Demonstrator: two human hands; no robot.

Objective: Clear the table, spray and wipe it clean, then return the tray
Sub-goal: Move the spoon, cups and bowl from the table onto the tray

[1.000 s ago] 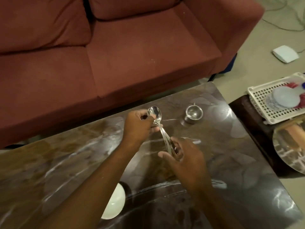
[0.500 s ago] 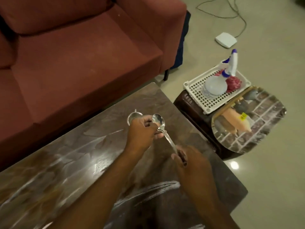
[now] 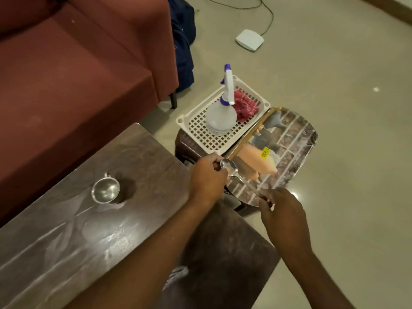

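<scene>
A steel spoon [image 3: 236, 175] is held between both hands over the near end of a printed oval tray [image 3: 289, 141]. My left hand [image 3: 206, 178] grips it beside the bowl end; my right hand [image 3: 282, 210] pinches the handle end. The tray lies on a dark stool beside the brown marble-look table [image 3: 78, 230]. A steel cup [image 3: 106, 190] stands on the table near the sofa side. A white basket [image 3: 200, 132] beyond the tray holds a spray bottle [image 3: 221, 114] and a red cloth [image 3: 245, 105].
A red sofa [image 3: 78, 74] runs along the table's far side, with a dark blue bag [image 3: 184, 47] by its arm. A white box [image 3: 249, 39] with a cable lies on the beige floor, which stretches to the right.
Both hands carried the spoon to the right, from over the table beside the cup to over the tray. The view swung right; the cup now stands well left of the hands.
</scene>
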